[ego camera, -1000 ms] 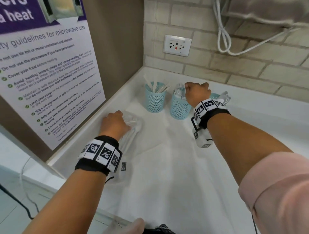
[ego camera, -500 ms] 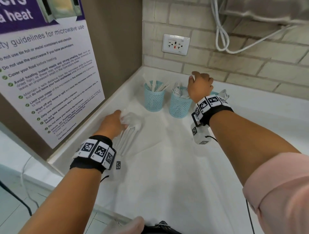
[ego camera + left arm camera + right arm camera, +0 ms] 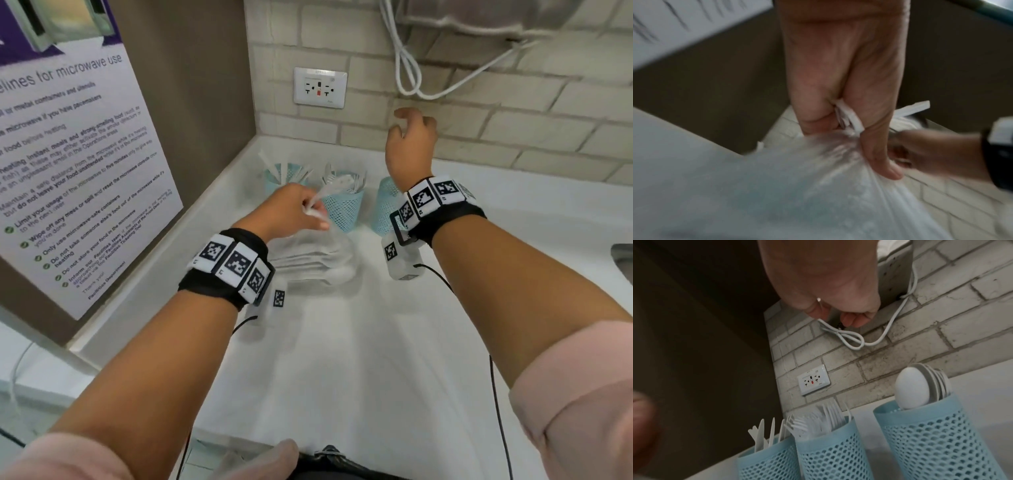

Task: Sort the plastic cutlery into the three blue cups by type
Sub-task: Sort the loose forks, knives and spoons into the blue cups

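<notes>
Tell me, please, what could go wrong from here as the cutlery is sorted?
1. The left hand grips several white cutlery handles together with a clear plastic bag; the bag might drag pieces out or snag.
2. The fork cup stands close beside the knife cup, so pieces could land in the wrong one.

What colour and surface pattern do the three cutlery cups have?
The cups are light blue with a mesh of small holes, plainest in the right wrist view.
</notes>
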